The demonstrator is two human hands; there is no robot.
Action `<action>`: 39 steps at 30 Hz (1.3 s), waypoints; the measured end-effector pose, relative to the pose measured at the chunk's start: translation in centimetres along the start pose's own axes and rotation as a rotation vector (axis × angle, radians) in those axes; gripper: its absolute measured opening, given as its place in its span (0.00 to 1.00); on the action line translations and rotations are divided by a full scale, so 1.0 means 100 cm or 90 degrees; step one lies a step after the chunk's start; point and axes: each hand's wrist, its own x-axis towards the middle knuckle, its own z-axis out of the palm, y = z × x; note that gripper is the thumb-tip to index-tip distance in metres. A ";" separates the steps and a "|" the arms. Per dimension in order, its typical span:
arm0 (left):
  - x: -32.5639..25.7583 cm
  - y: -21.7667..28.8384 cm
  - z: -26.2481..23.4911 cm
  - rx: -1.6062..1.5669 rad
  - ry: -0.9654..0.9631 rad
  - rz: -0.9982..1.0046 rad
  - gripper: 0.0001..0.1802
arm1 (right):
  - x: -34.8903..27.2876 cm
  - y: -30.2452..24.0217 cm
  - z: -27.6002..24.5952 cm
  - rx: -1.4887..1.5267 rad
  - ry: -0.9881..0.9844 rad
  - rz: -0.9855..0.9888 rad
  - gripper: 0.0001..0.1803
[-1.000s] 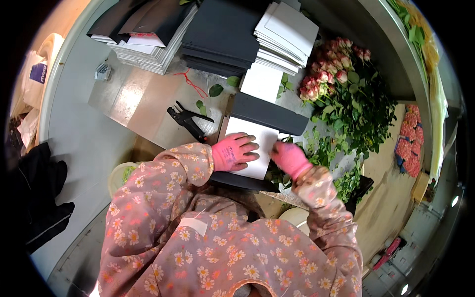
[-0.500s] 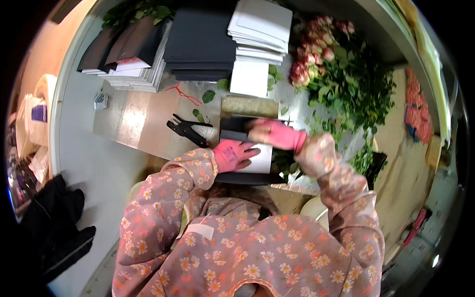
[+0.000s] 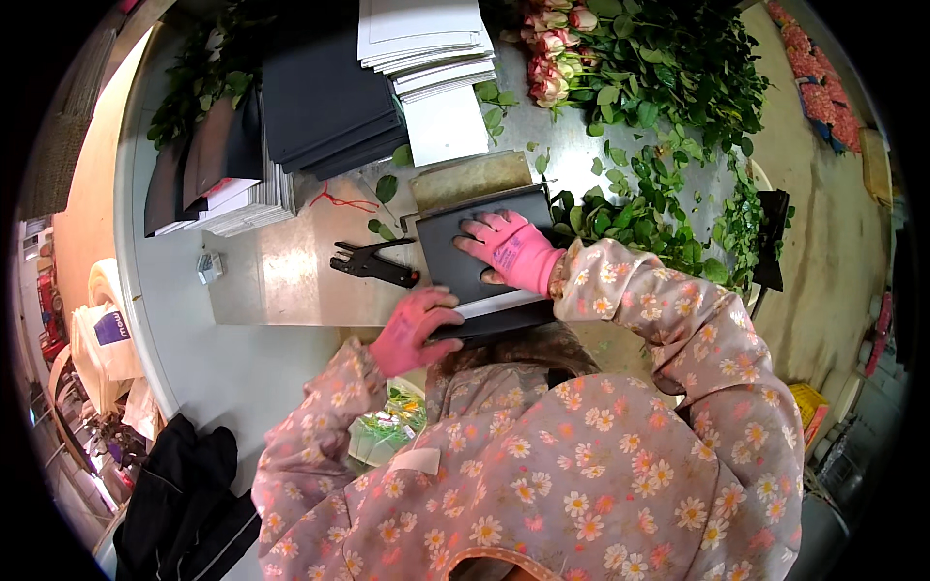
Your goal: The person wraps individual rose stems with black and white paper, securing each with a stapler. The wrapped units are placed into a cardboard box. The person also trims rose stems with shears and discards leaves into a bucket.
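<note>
My right hand (image 3: pixel 509 250), in a pink glove with dark fingertips, lies flat with fingers spread on a black sheet (image 3: pixel 446 254). Below that sheet a white strip (image 3: pixel 494 303) shows, then a black flap (image 3: pixel 515 323) along the table's near edge. My left hand (image 3: pixel 418 331), gloved alike, has its fingers apart at the sheet's lower left corner; whether it touches is hard to tell. Behind the sheet stands a worn metal block (image 3: pixel 470 184). A black plier-like hand tool (image 3: pixel 373 261) lies to the left with its handles spread.
Black sheets (image 3: pixel 320 87) and white sheets (image 3: pixel 446 126) are stacked at the back. Folded black-and-white pieces (image 3: pixel 257 198) and a red string (image 3: pixel 344 200) lie left. Pink-edged roses (image 3: pixel 550 58) with leafy stems (image 3: pixel 668 58) fill the back right. A dark garment (image 3: pixel 184 494) is lower left.
The black sheet now lies flat over most of the white one. My right hand has settled on it, and my left hand has slid off toward the near left. The view has shifted.
</note>
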 end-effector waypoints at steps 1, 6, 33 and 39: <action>0.012 -0.007 -0.003 0.013 -0.009 0.030 0.23 | 0.002 -0.004 -0.004 -0.004 -0.025 0.050 0.32; 0.013 -0.014 -0.005 -0.026 -0.053 0.002 0.15 | 0.017 0.004 -0.010 0.037 -0.140 0.117 0.31; 0.085 -0.048 0.018 0.234 -0.209 0.214 0.28 | 0.016 -0.040 -0.026 -0.065 -0.119 0.130 0.14; 0.097 -0.062 0.024 0.237 -0.194 0.335 0.34 | 0.037 -0.201 0.071 0.239 0.064 -0.120 0.12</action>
